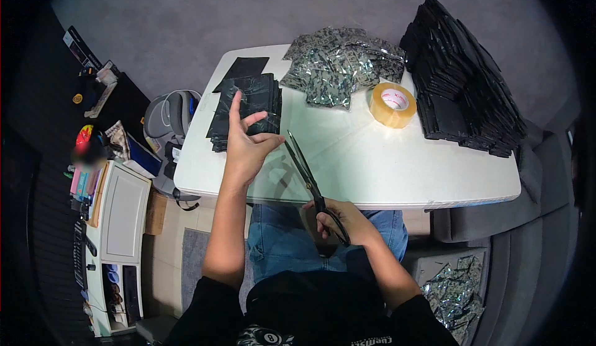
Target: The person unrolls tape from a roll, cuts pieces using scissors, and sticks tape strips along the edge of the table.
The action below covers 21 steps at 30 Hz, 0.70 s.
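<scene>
My right hand (347,222) grips the black handles of a pair of scissors (308,186) over the table's front edge. The slightly parted blades point up and left, with their tips near my left fingertips. My left hand (249,150) is raised in front of a stack of flat black packets (268,107). Its thumb and a finger come together near the blade tips, while other fingers stretch out. A faint see-through sheen shows below that pinch, and I cannot make out what it holds.
On the white table (372,172) lie a pile of camouflage-patterned shiny packets (338,60), a roll of clear tape (392,105) and a tall black packet stack (459,85). More shiny packets (456,296) lie low at right. A white cabinet (124,212) stands left.
</scene>
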Motion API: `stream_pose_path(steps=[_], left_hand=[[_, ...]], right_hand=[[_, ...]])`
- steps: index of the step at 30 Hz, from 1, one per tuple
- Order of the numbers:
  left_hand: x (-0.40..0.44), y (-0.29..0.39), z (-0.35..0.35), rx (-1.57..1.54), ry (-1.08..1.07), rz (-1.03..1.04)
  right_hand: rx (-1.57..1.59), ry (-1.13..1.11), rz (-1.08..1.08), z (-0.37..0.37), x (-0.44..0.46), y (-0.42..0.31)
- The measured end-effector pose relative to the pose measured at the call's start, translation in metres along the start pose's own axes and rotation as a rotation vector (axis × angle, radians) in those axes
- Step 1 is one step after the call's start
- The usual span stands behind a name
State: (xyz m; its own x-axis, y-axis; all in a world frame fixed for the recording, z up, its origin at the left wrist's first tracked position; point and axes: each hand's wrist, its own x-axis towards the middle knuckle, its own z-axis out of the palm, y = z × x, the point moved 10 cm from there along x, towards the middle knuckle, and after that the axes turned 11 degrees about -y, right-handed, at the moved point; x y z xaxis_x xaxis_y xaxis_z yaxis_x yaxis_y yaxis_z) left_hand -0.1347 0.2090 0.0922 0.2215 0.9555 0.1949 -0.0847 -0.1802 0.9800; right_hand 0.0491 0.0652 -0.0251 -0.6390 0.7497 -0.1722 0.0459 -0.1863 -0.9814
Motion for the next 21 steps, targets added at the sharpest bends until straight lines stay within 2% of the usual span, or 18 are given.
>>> stream_pose_path(steps=[21], left_hand=[[-0.0023, -0.0046, -0.0026, 0.011, 0.026, -0.008]], right_hand=[[0.069, 0.030, 0.034, 0.0020, 0.0031, 0.0056]])
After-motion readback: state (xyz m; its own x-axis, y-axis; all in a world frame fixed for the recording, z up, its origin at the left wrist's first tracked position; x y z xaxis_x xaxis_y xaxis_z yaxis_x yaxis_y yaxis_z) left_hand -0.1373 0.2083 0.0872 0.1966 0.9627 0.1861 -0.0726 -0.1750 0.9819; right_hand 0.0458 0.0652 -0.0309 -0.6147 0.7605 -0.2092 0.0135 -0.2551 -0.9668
